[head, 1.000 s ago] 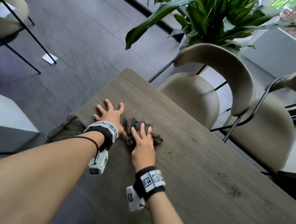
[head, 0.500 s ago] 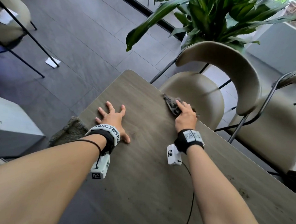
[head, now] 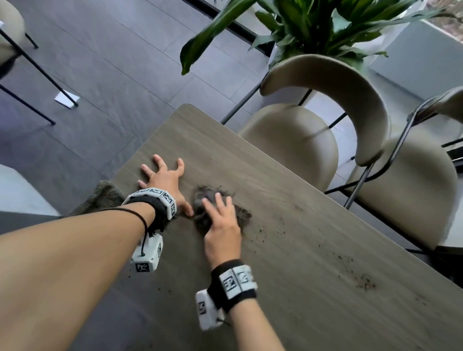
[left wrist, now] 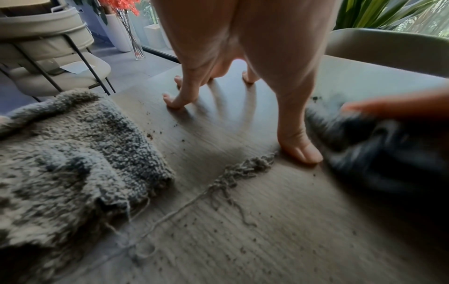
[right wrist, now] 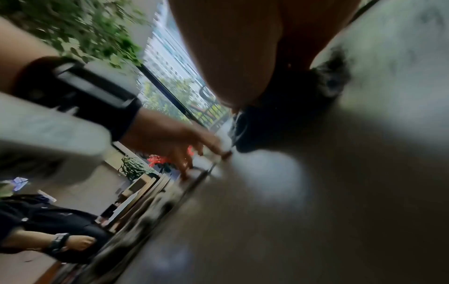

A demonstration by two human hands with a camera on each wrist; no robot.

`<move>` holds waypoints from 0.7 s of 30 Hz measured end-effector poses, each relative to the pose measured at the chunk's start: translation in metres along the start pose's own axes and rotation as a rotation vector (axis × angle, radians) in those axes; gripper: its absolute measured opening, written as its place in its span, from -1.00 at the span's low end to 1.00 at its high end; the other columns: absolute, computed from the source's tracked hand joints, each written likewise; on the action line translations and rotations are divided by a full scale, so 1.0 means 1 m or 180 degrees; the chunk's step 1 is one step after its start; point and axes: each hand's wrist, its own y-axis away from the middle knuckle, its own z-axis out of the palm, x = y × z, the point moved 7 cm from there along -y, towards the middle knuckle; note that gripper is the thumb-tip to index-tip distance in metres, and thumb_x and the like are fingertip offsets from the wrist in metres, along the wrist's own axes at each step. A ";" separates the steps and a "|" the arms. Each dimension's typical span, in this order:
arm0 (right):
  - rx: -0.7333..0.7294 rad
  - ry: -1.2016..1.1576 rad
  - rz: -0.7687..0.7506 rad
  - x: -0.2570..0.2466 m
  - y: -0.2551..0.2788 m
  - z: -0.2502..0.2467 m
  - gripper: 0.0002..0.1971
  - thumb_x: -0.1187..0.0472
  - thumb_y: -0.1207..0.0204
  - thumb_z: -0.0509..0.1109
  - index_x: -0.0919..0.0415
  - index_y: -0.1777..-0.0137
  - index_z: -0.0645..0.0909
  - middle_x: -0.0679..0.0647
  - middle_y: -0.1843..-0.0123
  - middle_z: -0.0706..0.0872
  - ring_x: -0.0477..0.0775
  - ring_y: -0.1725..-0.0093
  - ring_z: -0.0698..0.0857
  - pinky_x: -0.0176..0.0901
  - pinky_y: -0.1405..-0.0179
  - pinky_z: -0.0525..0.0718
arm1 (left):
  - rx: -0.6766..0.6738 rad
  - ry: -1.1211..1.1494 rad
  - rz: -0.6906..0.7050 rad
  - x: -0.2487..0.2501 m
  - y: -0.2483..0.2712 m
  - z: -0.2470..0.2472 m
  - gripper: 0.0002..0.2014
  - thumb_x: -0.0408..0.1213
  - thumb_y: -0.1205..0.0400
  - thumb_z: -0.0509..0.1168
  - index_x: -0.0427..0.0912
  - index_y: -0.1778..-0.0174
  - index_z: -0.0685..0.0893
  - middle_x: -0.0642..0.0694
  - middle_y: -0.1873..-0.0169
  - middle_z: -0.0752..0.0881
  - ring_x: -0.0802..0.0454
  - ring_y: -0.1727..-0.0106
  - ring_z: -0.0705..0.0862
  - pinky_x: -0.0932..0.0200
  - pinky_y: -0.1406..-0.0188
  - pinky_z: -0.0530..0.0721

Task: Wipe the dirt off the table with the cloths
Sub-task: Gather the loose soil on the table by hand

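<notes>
Head view: two cloths (head: 218, 209) (head: 100, 199), right hand (head: 222, 228) flat on one, left hand (head: 165, 181) splayed.

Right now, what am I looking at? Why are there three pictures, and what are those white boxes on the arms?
This is a person cleaning a table, not a robot. The white boxes are little cameras strapped to each wrist, and a third camera sits on the person's head. So the big picture from above is the head view, and the other two look along each hand.

The left hand is spread flat on the wooden table, fingers straight, holding nothing. The right hand presses down on a dark cloth to wipe. That wrist picture is blurry.

Crumbs of dirt lie scattered on the table to the right. A second cloth, fuzzy and grey, lies by the table's left edge, with a loose thread trailing from it. Behind the table are beige chairs and a green plant.
</notes>
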 end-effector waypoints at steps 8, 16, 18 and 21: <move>0.0152 -0.0017 0.0294 0.047 -0.037 -0.032 -0.24 0.56 -0.35 0.15 -0.18 -0.42 0.58 -0.19 -0.62 0.37 -0.10 -0.67 0.18 0.01 -0.56 0.38 | 0.0012 0.0052 0.0016 0.000 -0.001 0.002 0.49 0.18 -0.03 0.77 0.21 -0.75 -0.10 -0.38 -0.70 -0.32 -0.65 -0.66 -0.14 -0.60 -0.50 0.28; 0.0618 -0.0051 0.0528 0.111 -0.144 -0.098 -0.41 0.53 -0.43 0.12 0.03 -0.31 0.71 0.07 -0.40 0.66 0.12 -0.46 0.55 -0.27 -0.54 0.32 | 0.0021 0.0003 0.0002 0.000 -0.005 0.003 0.51 0.20 -0.02 0.77 0.20 -0.75 -0.11 -0.41 -0.69 -0.30 -0.67 -0.64 -0.09 -0.63 -0.47 0.31; 0.0676 -0.0160 0.0779 0.112 -0.152 -0.110 -0.45 0.49 -0.47 0.14 0.03 -0.30 0.71 0.04 -0.35 0.70 0.09 -0.38 0.60 -0.37 -0.43 0.35 | 0.0042 -0.0054 -0.0004 0.000 -0.004 0.003 0.52 0.24 0.01 0.76 0.21 -0.74 -0.12 -0.41 -0.69 -0.28 -0.66 -0.63 -0.02 -0.62 -0.43 0.37; 0.0880 -0.0172 0.0738 0.088 -0.143 -0.111 -0.42 0.50 -0.44 0.12 0.04 -0.33 0.69 0.04 -0.40 0.65 0.11 -0.40 0.58 -0.25 -0.44 0.40 | 0.0069 -0.0065 0.0016 0.001 -0.004 0.003 0.53 0.25 0.03 0.76 0.22 -0.74 -0.11 -0.41 -0.69 -0.26 -0.66 -0.62 0.00 -0.61 -0.40 0.40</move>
